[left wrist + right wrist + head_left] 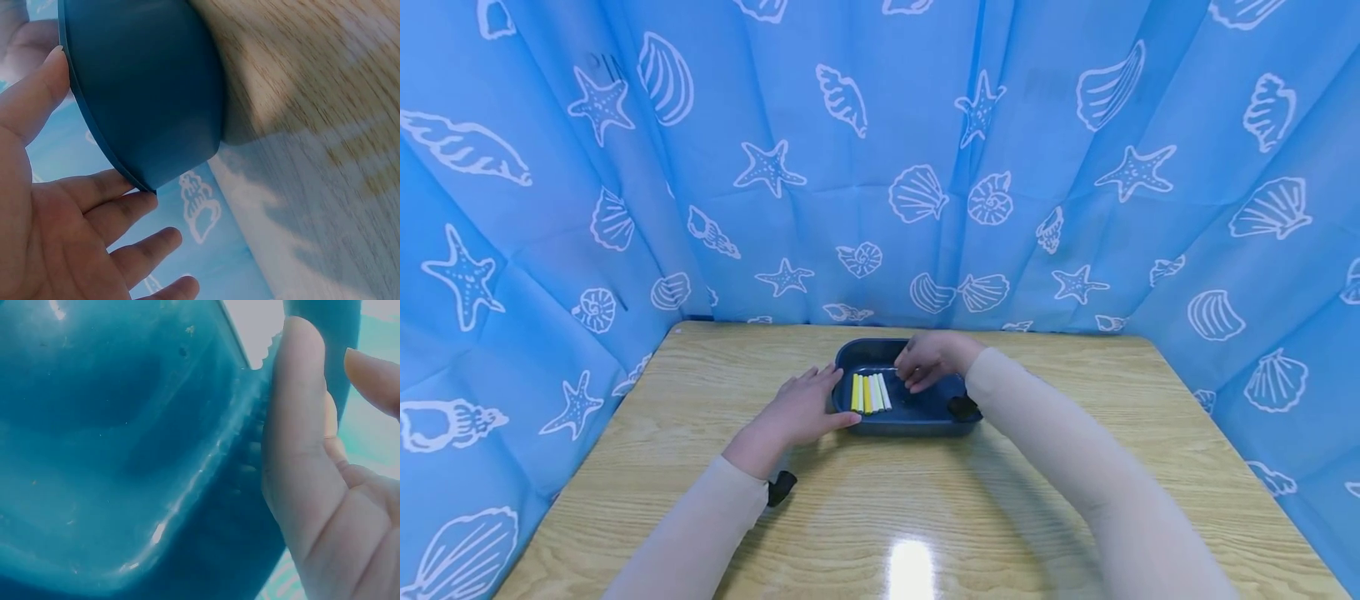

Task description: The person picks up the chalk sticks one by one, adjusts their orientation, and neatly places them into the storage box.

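Note:
A dark blue rectangular basin (925, 427) stands on the table. In its left part several yellow and white sticks (870, 393), like chalk, lie side by side in a row. My left hand (801, 404) rests against the basin's left rim with fingers spread; the left wrist view shows thumb and fingertips touching the rim. My right hand (928, 358) reaches into the basin over its back half, right of the row. In the right wrist view, a white piece with a bumpy edge (253, 328) shows beside a fingertip; whether they touch is unclear. Nothing shows between the separated fingers.
The wooden table (850, 517) reaches around the basin, with a bright reflection near the front. A blue curtain (865, 208) with white shells and starfish hangs behind and at both sides. A black strap piece (781, 488) sits at the left wrist.

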Motion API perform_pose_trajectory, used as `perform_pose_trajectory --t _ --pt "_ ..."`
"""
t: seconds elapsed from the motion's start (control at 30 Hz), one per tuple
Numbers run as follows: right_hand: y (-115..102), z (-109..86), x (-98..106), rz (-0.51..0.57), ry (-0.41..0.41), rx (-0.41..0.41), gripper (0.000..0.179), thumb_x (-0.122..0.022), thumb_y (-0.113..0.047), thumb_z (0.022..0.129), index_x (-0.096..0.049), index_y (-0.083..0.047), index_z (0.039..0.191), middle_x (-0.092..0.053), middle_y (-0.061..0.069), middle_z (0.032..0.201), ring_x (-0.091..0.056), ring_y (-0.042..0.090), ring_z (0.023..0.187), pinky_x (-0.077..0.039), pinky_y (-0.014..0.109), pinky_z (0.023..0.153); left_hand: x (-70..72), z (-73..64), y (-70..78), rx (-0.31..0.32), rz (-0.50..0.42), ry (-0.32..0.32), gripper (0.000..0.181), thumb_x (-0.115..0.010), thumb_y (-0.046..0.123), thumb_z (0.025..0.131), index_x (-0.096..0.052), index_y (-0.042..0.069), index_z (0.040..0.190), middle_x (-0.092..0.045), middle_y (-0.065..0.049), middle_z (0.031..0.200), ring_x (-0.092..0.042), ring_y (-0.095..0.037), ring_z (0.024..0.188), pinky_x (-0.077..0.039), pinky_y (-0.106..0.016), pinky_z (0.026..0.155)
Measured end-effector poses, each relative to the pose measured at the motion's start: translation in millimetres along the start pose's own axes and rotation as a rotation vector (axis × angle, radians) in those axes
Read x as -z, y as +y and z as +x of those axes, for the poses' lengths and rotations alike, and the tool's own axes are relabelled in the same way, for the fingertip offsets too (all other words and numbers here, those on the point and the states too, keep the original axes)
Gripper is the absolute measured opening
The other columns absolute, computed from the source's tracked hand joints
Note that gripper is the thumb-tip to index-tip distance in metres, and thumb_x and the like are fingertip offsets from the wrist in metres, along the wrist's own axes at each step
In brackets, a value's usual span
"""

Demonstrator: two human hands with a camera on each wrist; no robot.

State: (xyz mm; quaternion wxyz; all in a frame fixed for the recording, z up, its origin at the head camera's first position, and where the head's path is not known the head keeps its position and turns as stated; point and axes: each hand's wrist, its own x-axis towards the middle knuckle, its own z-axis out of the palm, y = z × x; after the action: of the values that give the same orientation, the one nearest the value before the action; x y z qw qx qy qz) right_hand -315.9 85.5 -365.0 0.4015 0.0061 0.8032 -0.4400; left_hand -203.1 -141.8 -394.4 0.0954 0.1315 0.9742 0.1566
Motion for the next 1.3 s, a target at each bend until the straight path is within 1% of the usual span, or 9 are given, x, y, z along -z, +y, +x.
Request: perform_pose_trajectory --t 0.17,0.33,0.47,0.63,0.8,1.0,1.07,1.2,1.3 --pt "0 -11.5 4 -0.006 -0.016 0.035 0.041 -0.059 -0.002 0.099 -0.049 0.006 0.137 -0.059 0.021 0.121 -0.062 0.024 0.088 -0.059 0.036 0.081 0.7 -0.5 0.5 0.006 -0.007 -0.001 0.091 -0.063 0.061 0.091 -0.031 0.008 0.158 -0.025 -0.014 0.164 -0.019 -0.040 0.150 -0.015 -0.060 0.119" --pt "-2 -27.5 8 -0.023 -0.038 0.071 0.042 -0.057 -0.004 0.100 -0.046 0.007 0.139 -0.052 0.027 0.134 -0.061 0.024 0.090 -0.059 0.037 0.082 -0.3 0.0 0.5 0.013 -0.012 0.000 0.090 -0.065 0.059 0.091 -0.031 0.008 0.158 -0.025 -0.013 0.164 -0.019 -0.040 0.150 -0.014 -0.060 0.119" --pt "-4 -40.6 11 -0.040 -0.032 0.100 0.035 -0.056 -0.005 0.101 -0.048 0.005 0.133 -0.056 0.024 0.128 -0.062 0.029 0.099 -0.059 0.038 0.083 -1.8 0.9 -0.2 0.017 -0.009 0.002 0.090 -0.065 0.060 0.091 -0.032 0.009 0.158 -0.025 -0.013 0.164 -0.019 -0.040 0.150 -0.014 -0.061 0.119" --pt "-4 -54.0 13 -0.067 -0.030 0.139 0.025 -0.055 -0.004 0.101 -0.051 0.003 0.125 -0.060 0.017 0.116 -0.062 0.027 0.095 -0.058 0.039 0.085 -2.0 1.3 -0.2 0.016 -0.013 0.003 0.091 -0.065 0.059 0.091 -0.032 0.008 0.158 -0.025 -0.013 0.164 -0.018 -0.040 0.150 -0.014 -0.061 0.119" --pt "-1 -66.1 15 -0.085 -0.019 0.167 0.024 -0.054 -0.003 0.101 -0.050 0.004 0.124 -0.058 0.021 0.120 -0.061 0.026 0.094 -0.058 0.041 0.086 -1.8 0.4 -0.3 0.005 -0.014 0.010 0.090 -0.066 0.057 0.091 -0.031 0.007 0.158 -0.025 -0.014 0.164 -0.018 -0.040 0.150 -0.014 -0.062 0.119" --pt "6 -75.8 18 -0.112 0.003 0.204 0.028 -0.054 -0.002 0.100 -0.050 0.005 0.127 -0.057 0.019 0.118 -0.061 0.031 0.102 -0.058 0.041 0.086 -1.5 -0.6 0.5 -0.005 -0.014 0.011 0.089 -0.066 0.055 0.092 -0.031 0.007 0.158 -0.025 -0.014 0.164 -0.019 -0.040 0.150 -0.014 -0.062 0.119" --pt "9 -78.3 21 -0.113 0.007 0.222 0.028 -0.054 -0.002 0.099 -0.050 0.005 0.126 -0.057 0.018 0.118 -0.061 0.031 0.100 -0.058 0.042 0.087 -0.8 -1.0 1.4 -0.005 -0.013 0.008 0.089 -0.066 0.055 0.092 -0.031 0.007 0.158 -0.024 -0.014 0.164 -0.018 -0.040 0.150 -0.014 -0.062 0.119" --pt "11 -86.6 26 -0.108 0.008 0.256 0.029 -0.054 -0.004 0.099 -0.049 0.005 0.126 -0.055 0.022 0.124 -0.060 0.028 0.096 -0.057 0.043 0.089 0.9 -2.0 2.9 0.000 -0.011 0.002 0.089 -0.066 0.056 0.092 -0.031 0.008 0.158 -0.024 -0.014 0.164 -0.019 -0.040 0.150 -0.015 -0.062 0.119" --pt "12 -93.2 30 -0.114 0.012 0.272 0.031 -0.053 -0.006 0.100 -0.048 0.006 0.129 -0.052 0.026 0.130 -0.061 0.031 0.100 -0.057 0.043 0.090 1.9 -2.8 3.8 0.002 -0.013 -0.001 0.088 -0.066 0.055 0.092 -0.031 0.008 0.158 -0.025 -0.014 0.164 -0.019 -0.040 0.150 -0.015 -0.062 0.119"
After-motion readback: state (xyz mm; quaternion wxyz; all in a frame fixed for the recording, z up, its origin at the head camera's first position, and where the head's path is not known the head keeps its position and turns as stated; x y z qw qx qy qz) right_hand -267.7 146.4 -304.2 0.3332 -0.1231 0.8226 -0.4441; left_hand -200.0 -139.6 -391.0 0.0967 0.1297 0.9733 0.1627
